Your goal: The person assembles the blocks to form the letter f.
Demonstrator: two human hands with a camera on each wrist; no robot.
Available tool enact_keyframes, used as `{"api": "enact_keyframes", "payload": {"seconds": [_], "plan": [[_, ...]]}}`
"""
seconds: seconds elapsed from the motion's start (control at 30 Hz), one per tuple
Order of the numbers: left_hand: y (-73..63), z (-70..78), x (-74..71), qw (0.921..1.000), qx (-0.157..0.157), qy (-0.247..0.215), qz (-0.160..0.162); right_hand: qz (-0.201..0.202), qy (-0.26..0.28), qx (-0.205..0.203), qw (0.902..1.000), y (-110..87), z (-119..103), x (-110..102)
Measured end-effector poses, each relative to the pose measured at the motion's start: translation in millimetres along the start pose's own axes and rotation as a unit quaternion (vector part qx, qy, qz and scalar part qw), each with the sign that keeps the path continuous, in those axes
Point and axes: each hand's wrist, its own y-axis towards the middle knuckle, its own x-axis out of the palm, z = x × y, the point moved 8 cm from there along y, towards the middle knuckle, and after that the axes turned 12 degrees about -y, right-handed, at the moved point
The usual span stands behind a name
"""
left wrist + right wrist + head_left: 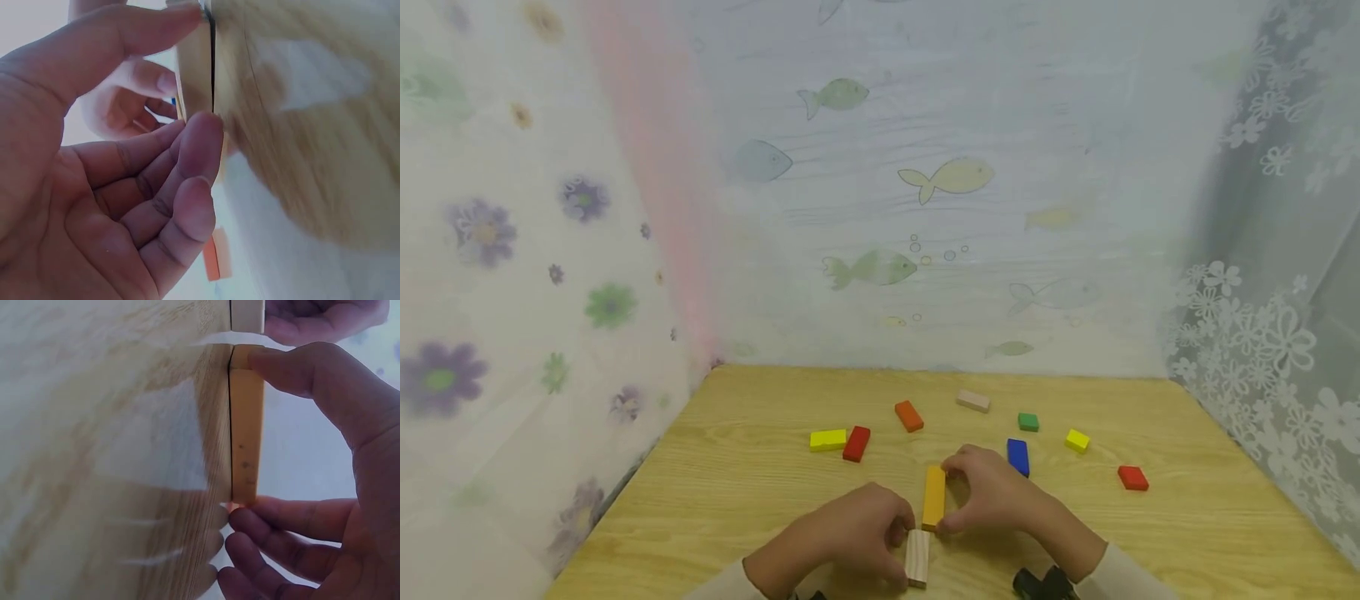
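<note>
Near the front of the wooden table [715, 500], my left hand [868, 529] pinches a plain wood block [917, 558] by its two ends, thumb at the near end and fingertips at the far end. Just beyond it, my right hand [992, 492] holds an orange-yellow block [934, 497] the same way, lengthwise between thumb and fingers. Both blocks lie flat, nearly in line, the orange-yellow one slightly to the right. In the right wrist view a narrow gap separates the orange-yellow block [245, 431] from the wood block [247, 315].
Farther back lie a yellow block [827, 440] beside a red block [857, 444], an orange block [909, 416] and a pale wood block [973, 401]. Rightward are a green block [1028, 422], a blue block [1018, 457] by my right hand, a small yellow block [1077, 441] and another red block [1133, 477].
</note>
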Motion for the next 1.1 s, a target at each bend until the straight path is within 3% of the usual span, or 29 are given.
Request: {"api": "enact_keyframes", "payload": {"seconds": [0.2,0.53,1.1], "plan": [[-1.3,6.9,2.3,0.9999,-0.013,0.007,0.007,-0.009,0.008,0.004,0.9999,-1.0,0,2],[-5.6,9.9,5.8,0.9975,-0.070,0.006,0.010,-0.023,0.021,0.005,0.9995,-1.0,1,6],[-7.1,11.8,3.5,0.9973,-0.064,0.027,0.023,-0.032,0.042,0.010,0.9986,-3.4,5,4]]}}
